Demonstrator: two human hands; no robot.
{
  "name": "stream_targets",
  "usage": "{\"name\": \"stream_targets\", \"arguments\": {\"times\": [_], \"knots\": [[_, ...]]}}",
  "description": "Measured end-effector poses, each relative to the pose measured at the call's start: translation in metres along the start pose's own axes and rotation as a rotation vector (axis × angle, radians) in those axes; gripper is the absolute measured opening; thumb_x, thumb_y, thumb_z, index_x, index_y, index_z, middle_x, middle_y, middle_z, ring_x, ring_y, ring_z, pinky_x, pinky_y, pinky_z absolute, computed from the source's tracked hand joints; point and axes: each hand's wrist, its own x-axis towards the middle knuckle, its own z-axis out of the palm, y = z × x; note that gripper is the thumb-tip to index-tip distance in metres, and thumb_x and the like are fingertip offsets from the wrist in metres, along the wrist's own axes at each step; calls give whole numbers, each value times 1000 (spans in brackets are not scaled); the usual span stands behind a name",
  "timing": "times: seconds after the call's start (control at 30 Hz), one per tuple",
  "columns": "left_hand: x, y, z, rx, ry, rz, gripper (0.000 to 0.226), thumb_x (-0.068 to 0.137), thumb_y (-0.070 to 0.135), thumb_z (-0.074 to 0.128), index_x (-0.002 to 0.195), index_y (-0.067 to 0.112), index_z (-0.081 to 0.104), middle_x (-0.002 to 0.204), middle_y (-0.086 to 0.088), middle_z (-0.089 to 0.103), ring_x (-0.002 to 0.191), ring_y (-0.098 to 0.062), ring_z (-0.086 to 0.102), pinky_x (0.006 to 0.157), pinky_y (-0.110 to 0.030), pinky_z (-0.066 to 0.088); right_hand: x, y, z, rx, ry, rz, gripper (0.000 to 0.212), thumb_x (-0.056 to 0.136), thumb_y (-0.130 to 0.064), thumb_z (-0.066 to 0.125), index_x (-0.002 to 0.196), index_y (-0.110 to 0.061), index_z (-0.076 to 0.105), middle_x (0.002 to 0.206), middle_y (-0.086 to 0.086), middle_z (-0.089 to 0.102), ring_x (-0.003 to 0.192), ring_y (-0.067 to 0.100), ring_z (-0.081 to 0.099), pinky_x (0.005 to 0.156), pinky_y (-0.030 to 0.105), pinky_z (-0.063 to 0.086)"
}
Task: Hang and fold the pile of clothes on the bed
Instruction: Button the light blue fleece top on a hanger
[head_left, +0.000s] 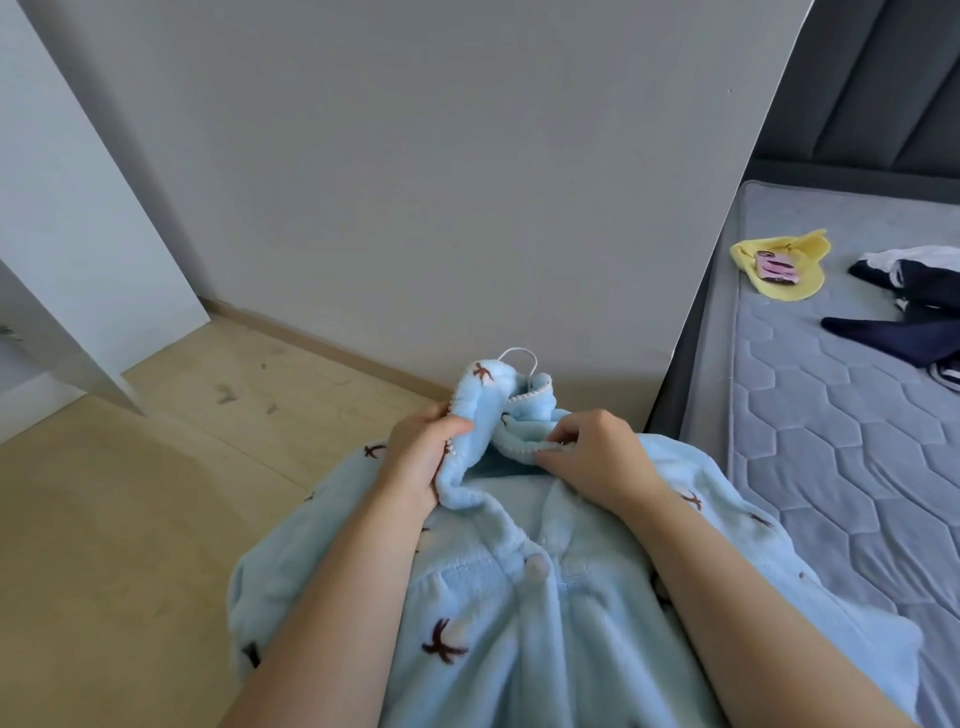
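Gripping collar (519, 410) of blue fleece top (519, 623) with left hand (423, 457), pinching opposite edge with right hand (587, 457). Soft, bulky, likely light; best taken at collar, beside white hook (517, 356).

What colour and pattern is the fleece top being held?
The fleece top is light blue with small brown marks; head view.

A light blue fleece garment with brown star-shaped motifs (493, 597) is held in front of the body, with its front placket closed by a pale button. Its bead-trimmed collar is gripped by the left hand (421, 457) and pinched by the right hand (592, 457). A white hanger hook (517, 350) protrudes above the collar. A crumpled yellow cloth (789, 291) and dark navy-and-white garments (930, 291) are laid apart on the grey quilted bed mattress (831, 467).
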Motion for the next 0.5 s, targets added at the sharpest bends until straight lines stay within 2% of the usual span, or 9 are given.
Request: {"name": "stream_targets", "arguments": {"times": [0.07,0.13,0.17,0.2,0.27,0.33,0.43,0.5], "knots": [[0,-5,1,160,123,65,15,78,9,61,65,13,54,61,-3,46,61,-22,42,58,-28,35,-1,3,-2,80,-40,-28,22,81,-34,70,70,-16,68,65,-8,62,61,9,52,60,24,43],[0,-7,2,185,167,115,21,76,10,59,62,12,44,59,-4,34,60,-19,32,55,-28,26,-2,5,-1,132,-100,-81,14,81,-32,71,71,-23,68,74,-11,63,62,3,51,64,20,43],[1,-6,2,196,192,120,22,78,12,59,62,11,43,57,-4,37,58,-20,34,54,-27,27,-2,5,-1,132,-133,-103,6,79,-29,73,76,-27,68,79,-10,63,63,2,50,65,16,41],[1,-3,2,213,216,114,23,80,15,57,61,10,45,56,-3,44,57,-22,41,53,-26,30,-2,4,-1,100,-167,-124,10,77,-26,74,85,-29,69,85,-9,61,65,0,50,64,10,38],[-2,1,5,259,231,112,21,85,21,54,65,15,53,63,0,57,63,-21,55,54,-26,39,-1,5,0,7,-235,-135,30,76,-21,73,104,-28,68,93,-9,58,67,-4,48,62,5,35],[-3,3,7,241,231,126,17,88,22,52,72,16,57,71,-2,62,74,-24,61,64,-31,48,1,5,0,-33,-255,-131,38,76,-19,71,112,-27,66,97,-11,57,70,-5,48,62,4,34],[-1,3,6,149,218,131,13,92,23,49,90,17,60,79,-2,63,80,-24,62,75,-34,50,1,5,2,-18,-151,-105,26,80,-10,61,101,-21,71,82,-13,58,74,7,52,66,15,35],[2,3,3,65,161,91,13,97,22,47,98,19,59,81,0,61,79,-21,60,76,-32,47,2,8,2,26,-5,-87,23,81,-5,57,92,-17,74,66,-18,55,64,5,51,59,13,36]]}}
